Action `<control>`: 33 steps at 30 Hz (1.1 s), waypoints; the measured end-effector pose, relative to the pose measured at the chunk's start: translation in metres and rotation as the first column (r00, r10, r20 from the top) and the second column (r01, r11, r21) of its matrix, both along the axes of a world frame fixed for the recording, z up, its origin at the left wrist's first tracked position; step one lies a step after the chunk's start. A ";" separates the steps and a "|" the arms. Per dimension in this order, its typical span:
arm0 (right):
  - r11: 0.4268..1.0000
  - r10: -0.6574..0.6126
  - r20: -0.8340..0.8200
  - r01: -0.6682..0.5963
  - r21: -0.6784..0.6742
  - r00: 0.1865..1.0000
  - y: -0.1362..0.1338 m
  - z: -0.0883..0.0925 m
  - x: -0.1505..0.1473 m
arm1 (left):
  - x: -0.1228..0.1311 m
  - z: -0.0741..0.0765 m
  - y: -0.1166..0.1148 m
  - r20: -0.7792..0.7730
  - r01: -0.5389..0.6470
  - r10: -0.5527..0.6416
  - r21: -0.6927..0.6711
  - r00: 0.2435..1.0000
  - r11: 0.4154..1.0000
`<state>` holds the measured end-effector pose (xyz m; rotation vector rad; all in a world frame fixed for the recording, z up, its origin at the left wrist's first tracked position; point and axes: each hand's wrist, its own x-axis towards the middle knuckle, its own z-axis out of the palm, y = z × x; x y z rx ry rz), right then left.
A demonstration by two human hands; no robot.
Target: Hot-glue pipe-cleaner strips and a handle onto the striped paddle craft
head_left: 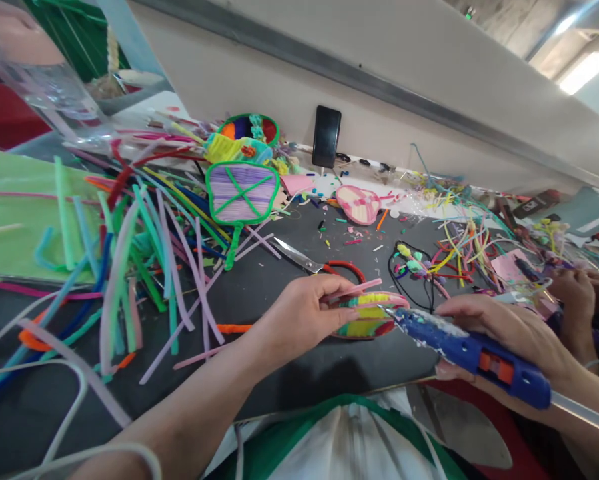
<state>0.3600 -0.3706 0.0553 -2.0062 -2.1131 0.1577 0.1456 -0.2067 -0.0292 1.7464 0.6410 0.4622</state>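
My left hand (312,310) pinches a small round craft piece (372,312) made of yellow, green and red strips with a pink rim. A pink pipe cleaner (362,288) sticks out past its fingers. My right hand (509,327) is wrapped round a blue hot glue gun (454,343) with an orange-red switch and a glue stick out of its back end. The nozzle tip is at the rim of the round piece; whether they touch I cannot tell. Just beyond my left hand lie scissors (319,265) with red and black handles, their blades pointing left.
Loose pipe cleaners (164,240) cover the left side. A purple fan-shaped piece (242,193) and a pink heart-like piece (358,203) lie farther back. A phone (326,136) leans on the partition. Another person's hands (577,293) are at the right; a white cord (79,380) loops at lower left.
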 end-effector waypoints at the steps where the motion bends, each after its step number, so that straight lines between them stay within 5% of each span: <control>1: 1.000 -0.001 0.004 0.001 -0.005 1.000 0.000 0.000 -0.001 | 0.000 0.000 0.000 0.003 0.003 -0.003 -0.001 1.000 1.000; 33: 0.993 -0.032 0.006 0.033 -0.114 0.999 0.004 -0.003 -0.010 | -0.001 0.004 -0.003 -0.020 0.019 -0.019 -0.014 1.000 1.000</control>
